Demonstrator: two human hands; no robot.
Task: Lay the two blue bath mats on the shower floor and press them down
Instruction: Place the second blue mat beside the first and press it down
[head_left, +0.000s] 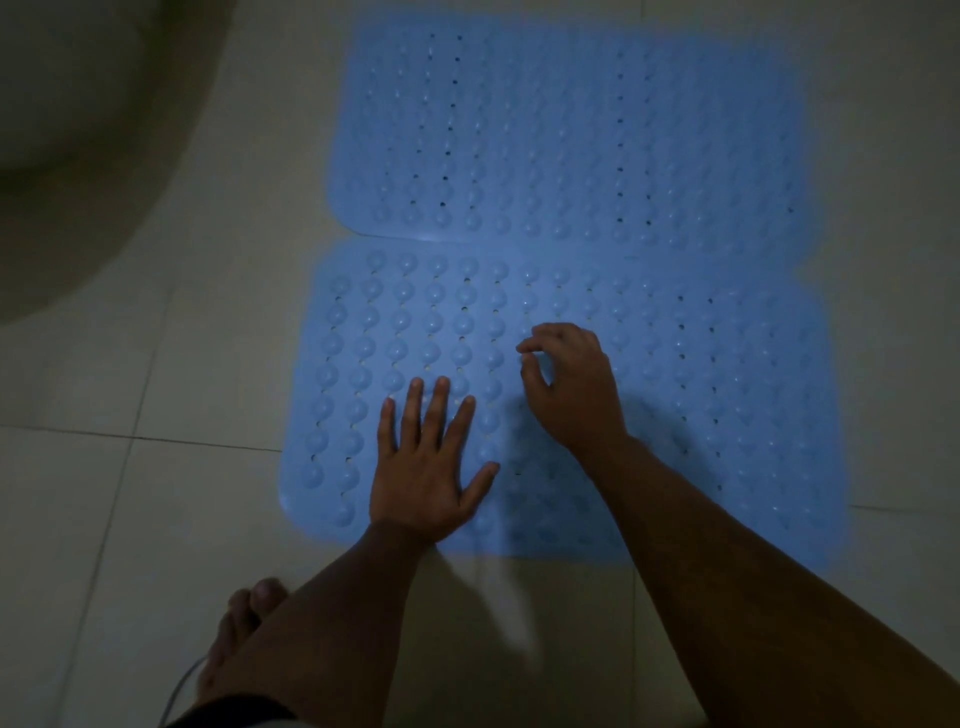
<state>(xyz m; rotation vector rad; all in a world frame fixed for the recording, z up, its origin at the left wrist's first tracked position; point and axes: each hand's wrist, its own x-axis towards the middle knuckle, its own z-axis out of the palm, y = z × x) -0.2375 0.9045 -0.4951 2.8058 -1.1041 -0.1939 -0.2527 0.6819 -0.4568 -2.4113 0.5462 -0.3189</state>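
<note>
Two blue bath mats with raised bumps and small holes lie flat on the tiled floor, one behind the other. The far mat (571, 135) slightly overlaps the near mat (727, 395) along their shared edge. My left hand (428, 467) lies flat on the near mat's front left part, fingers straight and spread. My right hand (571, 384) hovers over or touches the middle of the near mat, its fingers curled with thumb and forefinger close together; it holds nothing that I can see.
Pale floor tiles (197, 322) surround the mats. A large rounded pale fixture (78, 156) fills the upper left corner. My bare foot (239, 639) stands at the bottom left, with a thin cord beside it.
</note>
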